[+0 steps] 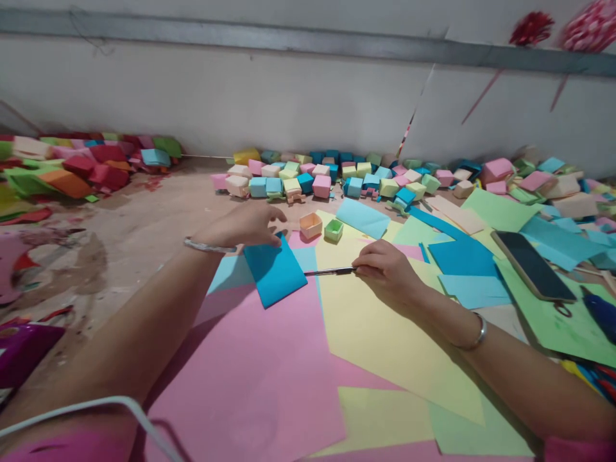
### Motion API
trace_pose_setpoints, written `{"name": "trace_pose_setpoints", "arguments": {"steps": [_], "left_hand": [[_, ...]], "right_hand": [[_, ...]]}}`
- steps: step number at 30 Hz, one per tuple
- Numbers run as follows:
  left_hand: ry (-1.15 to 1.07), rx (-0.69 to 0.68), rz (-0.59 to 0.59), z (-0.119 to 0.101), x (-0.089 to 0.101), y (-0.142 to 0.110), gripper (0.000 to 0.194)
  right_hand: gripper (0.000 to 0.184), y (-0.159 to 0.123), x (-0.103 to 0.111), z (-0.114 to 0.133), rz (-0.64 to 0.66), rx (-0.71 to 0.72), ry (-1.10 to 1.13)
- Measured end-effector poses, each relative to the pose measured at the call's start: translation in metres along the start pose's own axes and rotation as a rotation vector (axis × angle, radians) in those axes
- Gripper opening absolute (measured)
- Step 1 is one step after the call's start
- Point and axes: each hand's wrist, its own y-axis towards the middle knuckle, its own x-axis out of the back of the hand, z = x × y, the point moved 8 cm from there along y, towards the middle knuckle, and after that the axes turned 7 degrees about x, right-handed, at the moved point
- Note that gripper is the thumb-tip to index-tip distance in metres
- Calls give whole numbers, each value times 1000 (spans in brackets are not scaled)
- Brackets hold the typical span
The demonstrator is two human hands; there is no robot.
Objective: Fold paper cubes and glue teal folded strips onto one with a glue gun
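Observation:
My left hand [253, 224] hovers over the top edge of a blue piece of paper [276, 273], its fingers apart and its thumb at or near the paper. The blue paper looks folded and lies on pink and light blue sheets. In my right hand [382, 266] is a thin pen-like tool [332, 271], silver with a dark part near the fingers. Its tip points left and meets the paper's right corner; whether it touches cannot be told. Just beyond stand a small orange open paper box [310, 225] and a green one [333, 230].
Small coloured paper boxes [321, 186] line the wall, with a heap of more [96, 163] at left. A phone [532, 265] lies on green paper at right. Large pink [260, 372] and yellow sheets [385, 333] cover the surface. A white cable [110, 401] crosses the lower left.

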Motion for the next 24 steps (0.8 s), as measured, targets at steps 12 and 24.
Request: {"name": "trace_pose_setpoints", "arguments": {"steps": [12,24], "left_hand": [[-122,-387,-152,-43,-62,-85,53],[-45,-326,-282,-47,-77,-94,47]], "right_hand": [[24,5,-18,19,198,183,-267],[26,4,-21,42,278,350,-446]]}}
